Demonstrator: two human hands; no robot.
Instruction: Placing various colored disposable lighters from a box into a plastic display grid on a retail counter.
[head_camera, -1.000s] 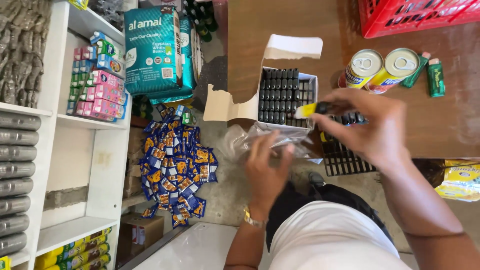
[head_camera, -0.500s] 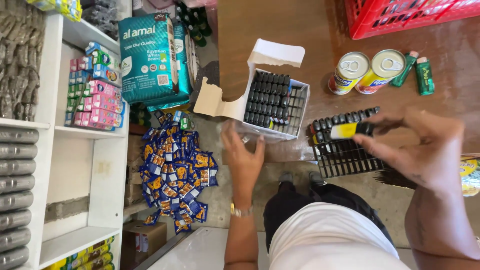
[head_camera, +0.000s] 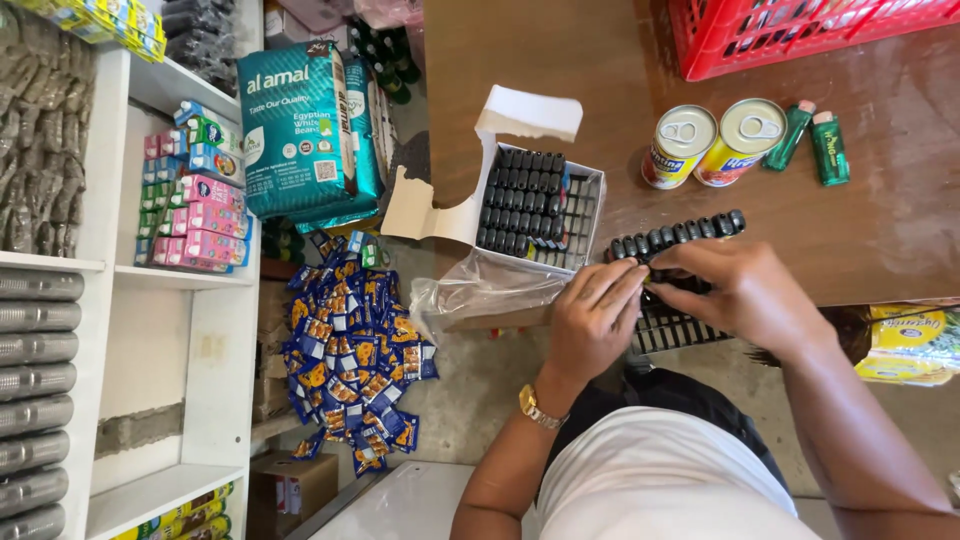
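Working at the near edge of the brown wooden table (head_camera: 880, 230), we have both hands on a dark slotted plastic tray (head_camera: 672, 325) that overhangs the edge, with a row of small black lighters (head_camera: 680, 236) standing along its far side. Our right hand (head_camera: 745, 290) curls over the tray's middle, fingers pressed down on the lighters under it; whether it pinches a single one we cannot tell, since the palm hides the fingertips. Our left hand (head_camera: 592, 320) lies flat against the tray's left end, fingers together, steadying it. Just beside, to the left, sits the open white cardboard box (head_camera: 535, 205) with more black lighters packed upright in rows, and a crumpled clear plastic wrap (head_camera: 470, 295) hangs off the table edge below it. Two tin cans (head_camera: 715, 143) and two green lighters (head_camera: 810, 142) lie farther back, near a red plastic crate (head_camera: 800, 30). To do this well, we judge, the left hand should hold the tray level against the table edge so nothing slides off, while the right works one slot at a time, keeping each lighter upright
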